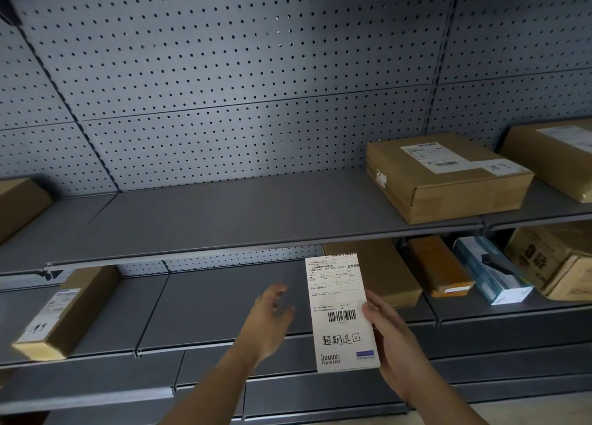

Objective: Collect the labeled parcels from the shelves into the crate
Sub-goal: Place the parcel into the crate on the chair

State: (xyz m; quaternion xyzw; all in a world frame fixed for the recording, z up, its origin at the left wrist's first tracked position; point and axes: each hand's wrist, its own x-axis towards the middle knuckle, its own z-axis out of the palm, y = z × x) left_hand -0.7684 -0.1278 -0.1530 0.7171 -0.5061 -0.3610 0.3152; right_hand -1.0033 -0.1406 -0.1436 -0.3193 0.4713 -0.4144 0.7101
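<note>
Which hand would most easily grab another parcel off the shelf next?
Probably the left hand: it is empty, open and reaching toward the lower shelf. The right hand is busy holding the white power bank box.

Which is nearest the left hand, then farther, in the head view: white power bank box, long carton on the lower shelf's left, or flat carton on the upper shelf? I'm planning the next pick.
1. white power bank box, just right of the left hand, held by the right hand.
2. long carton, lower shelf, far left.
3. flat carton, upper shelf, right.
</note>
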